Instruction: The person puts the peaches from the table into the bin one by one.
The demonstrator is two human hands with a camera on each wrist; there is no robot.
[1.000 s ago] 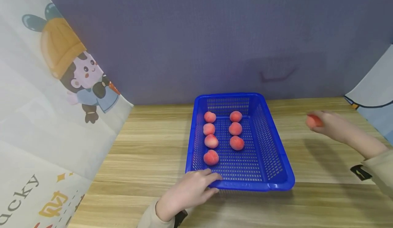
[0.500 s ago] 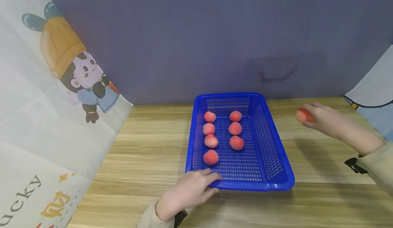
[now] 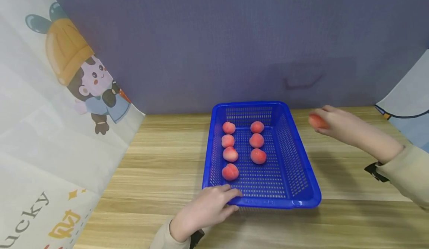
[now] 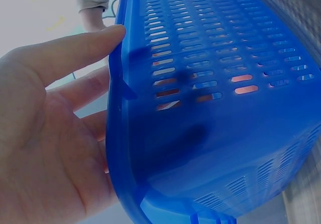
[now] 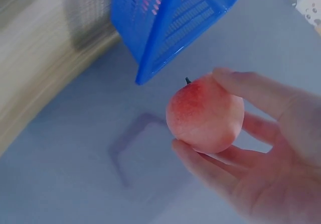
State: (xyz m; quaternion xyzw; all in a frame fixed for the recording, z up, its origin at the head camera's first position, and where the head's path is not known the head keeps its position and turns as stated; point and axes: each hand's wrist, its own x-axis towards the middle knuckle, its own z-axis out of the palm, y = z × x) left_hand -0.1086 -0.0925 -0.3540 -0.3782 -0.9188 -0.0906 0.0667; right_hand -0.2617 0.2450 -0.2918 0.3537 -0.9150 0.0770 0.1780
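Note:
A blue plastic basket with slotted walls stands on the wooden table. My left hand holds its near rim at the left corner; the left wrist view shows the thumb outside and the other fingers over the rim. Inside, several peaches form two columns, such as the front left peach and the front right peach. To the right of the basket, above the table, my right hand holds another peach between thumb and fingers. A small dark stem shows on that peach.
The wooden tabletop extends on both sides of the basket. Behind it rises a grey-blue panel. A white sheet with cartoon prints hangs at the left, and another printed sheet borders the right.
My right hand has moved left with the peach, closer to the basket's right rim. My left hand, the basket and the peaches inside it have stayed in place.

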